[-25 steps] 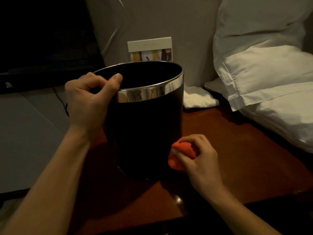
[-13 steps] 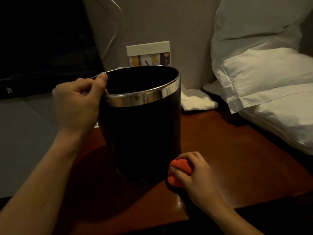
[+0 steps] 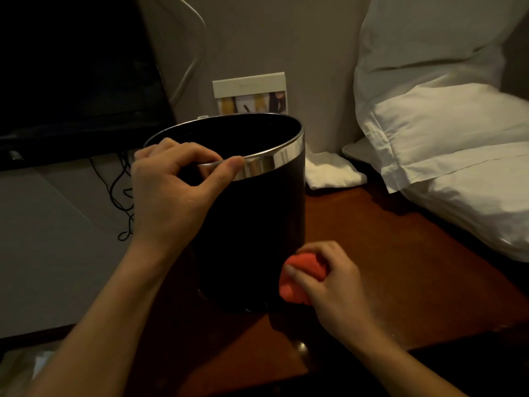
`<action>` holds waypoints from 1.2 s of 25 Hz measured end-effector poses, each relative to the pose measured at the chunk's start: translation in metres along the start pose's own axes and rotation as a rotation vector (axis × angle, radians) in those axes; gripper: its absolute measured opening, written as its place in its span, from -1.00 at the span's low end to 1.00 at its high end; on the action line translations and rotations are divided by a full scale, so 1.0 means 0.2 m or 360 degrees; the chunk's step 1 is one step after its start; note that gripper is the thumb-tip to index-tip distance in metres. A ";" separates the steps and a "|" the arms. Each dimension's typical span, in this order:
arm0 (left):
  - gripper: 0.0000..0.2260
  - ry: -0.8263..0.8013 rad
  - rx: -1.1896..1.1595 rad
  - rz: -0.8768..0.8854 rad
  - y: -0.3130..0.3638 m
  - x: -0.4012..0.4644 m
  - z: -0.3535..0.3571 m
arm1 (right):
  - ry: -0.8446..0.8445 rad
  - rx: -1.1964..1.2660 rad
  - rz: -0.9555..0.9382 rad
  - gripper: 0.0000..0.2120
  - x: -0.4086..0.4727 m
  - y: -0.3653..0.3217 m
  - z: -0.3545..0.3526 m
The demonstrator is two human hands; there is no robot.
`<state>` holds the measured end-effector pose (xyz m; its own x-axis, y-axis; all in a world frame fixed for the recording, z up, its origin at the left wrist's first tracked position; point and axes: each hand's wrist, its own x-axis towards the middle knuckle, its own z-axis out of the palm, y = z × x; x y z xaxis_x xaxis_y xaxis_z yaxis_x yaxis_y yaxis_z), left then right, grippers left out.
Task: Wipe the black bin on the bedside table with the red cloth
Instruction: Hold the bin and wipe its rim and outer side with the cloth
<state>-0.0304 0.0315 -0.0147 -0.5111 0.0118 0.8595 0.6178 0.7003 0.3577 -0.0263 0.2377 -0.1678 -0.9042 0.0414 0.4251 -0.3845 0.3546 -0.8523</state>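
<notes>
The black bin (image 3: 252,230) has a smooth, matt dark wall, topped by a glossy, mirror-bright metal band (image 3: 274,163). At its 5 o'clock, the red cloth (image 3: 300,277) looks soft and matt, bunched into folds. The bedside table (image 3: 386,253) is polished reddish wood with a faint sheen. At 2 o'clock lie creased white cloth pillows (image 3: 446,133); at 12, a paper card (image 3: 250,91).

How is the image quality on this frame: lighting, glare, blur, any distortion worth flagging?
Head view: dim, warm room light; the black bin wall is nearly featureless black, its base merging with shadow on the bedside table; glare streaks on the chrome rim; pillows brightest but not blown out; upper left almost pure black; mild softness throughout; wide-angle bowing at edges; red cloth and both hands readable.
</notes>
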 end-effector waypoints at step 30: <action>-0.79 0.0108 0.0024 0.0108 -0.10 0.05 -0.03 | -0.0116 0.0082 0.0165 -0.77 -0.09 0.01 0.09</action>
<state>-0.0433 0.0130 -0.0116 -0.4261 0.0116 0.9046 0.6402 0.7104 0.2924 -0.0143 0.2218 -0.1832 -0.9500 0.0065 0.3120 -0.2955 0.3035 -0.9059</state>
